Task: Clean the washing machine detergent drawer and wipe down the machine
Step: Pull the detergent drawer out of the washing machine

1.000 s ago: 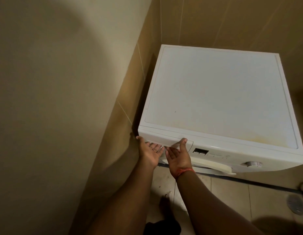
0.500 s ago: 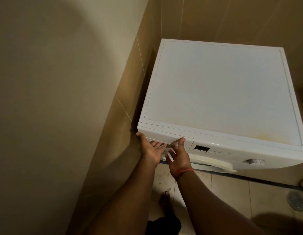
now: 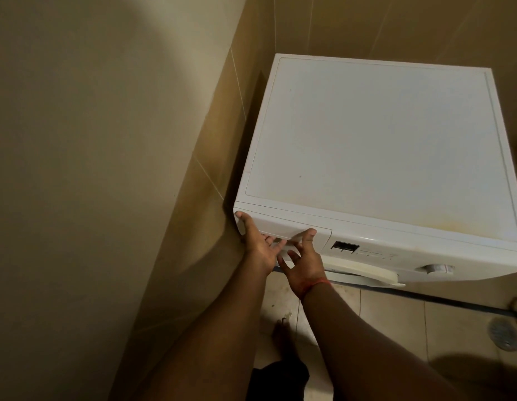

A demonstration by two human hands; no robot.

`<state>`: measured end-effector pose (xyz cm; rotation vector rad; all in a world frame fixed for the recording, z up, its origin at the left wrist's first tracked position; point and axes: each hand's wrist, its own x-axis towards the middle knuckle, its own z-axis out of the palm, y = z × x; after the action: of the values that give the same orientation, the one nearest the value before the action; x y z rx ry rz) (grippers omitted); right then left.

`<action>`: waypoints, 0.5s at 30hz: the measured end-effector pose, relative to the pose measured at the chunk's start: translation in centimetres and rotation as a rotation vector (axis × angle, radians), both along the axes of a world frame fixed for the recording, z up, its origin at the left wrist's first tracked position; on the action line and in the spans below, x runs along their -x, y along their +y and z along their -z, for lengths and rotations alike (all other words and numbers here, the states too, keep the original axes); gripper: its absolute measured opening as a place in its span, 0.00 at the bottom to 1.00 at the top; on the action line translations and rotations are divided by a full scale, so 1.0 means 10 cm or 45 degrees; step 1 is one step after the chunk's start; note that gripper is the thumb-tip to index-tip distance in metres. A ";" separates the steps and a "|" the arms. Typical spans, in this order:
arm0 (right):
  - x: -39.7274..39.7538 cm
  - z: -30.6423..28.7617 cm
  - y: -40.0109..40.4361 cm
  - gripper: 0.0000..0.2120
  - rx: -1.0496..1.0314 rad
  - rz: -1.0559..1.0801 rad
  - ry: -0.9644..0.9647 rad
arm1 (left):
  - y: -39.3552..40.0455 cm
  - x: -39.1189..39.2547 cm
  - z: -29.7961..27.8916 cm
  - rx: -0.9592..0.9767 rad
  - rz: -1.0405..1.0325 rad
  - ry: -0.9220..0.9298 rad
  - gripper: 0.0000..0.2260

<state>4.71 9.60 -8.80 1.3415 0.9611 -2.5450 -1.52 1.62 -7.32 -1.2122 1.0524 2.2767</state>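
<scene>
Tiled corner, glossy tan wall tiles (image 3: 216,157) with thin pale grout lines; smooth matte plaster wall (image 3: 86,140) filling the 9 o'clock side. Beige floor tiles (image 3: 396,319) at 5 o'clock, scuffed and speckled near the machine base. Round metal floor drain (image 3: 504,333) at 4 o'clock, with a dark hose (image 3: 454,304) running along the floor under the machine front.

White front-load washing machine (image 3: 381,140) pushed into the corner, centre to 2 o'clock. Flat rectangular top, smooth plastic with raised rim, yellowish staining along the front edge. Curved front panel below: small dark rectangular display (image 3: 344,246), round ribbed dial (image 3: 433,268) toward 3 o'clock, cream curved door rim (image 3: 364,272) underneath.

Detergent drawer (image 3: 283,225) at the panel's left end, roughly centre frame, smooth white face, looks seated flush in the panel.

Left hand (image 3: 258,246) palm up at the drawer's left corner, thumb pressed on the machine's corner edge, fingers hooked up under the drawer's lower lip. Right hand (image 3: 302,260) just beside it, almost touching, thumb resting on the drawer face, fingers bent toward the recess below; actual grip on the lip cannot tell. Thin red thread band (image 3: 313,285) on the right wrist.

Bare foot (image 3: 281,332) on the floor at 6 o'clock, dark fabric (image 3: 277,377) below it.
</scene>
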 end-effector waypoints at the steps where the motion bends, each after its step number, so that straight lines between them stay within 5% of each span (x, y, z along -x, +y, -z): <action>1: -0.02 -0.01 -0.01 0.25 0.011 -0.005 0.000 | 0.01 -0.01 0.00 0.012 -0.010 -0.004 0.38; 5: -0.26 0.04 -0.12 0.36 0.025 -0.072 0.029 | 0.00 -0.22 -0.01 -0.019 -0.082 -0.004 0.36; 15: -0.55 -0.03 -0.15 0.31 -0.053 -0.098 0.017 | -0.12 -0.50 0.00 0.035 -0.084 -0.019 0.49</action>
<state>10.21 8.10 -8.54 1.2740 1.0529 -2.4934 3.44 0.44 -7.31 -1.2912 1.0568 2.3061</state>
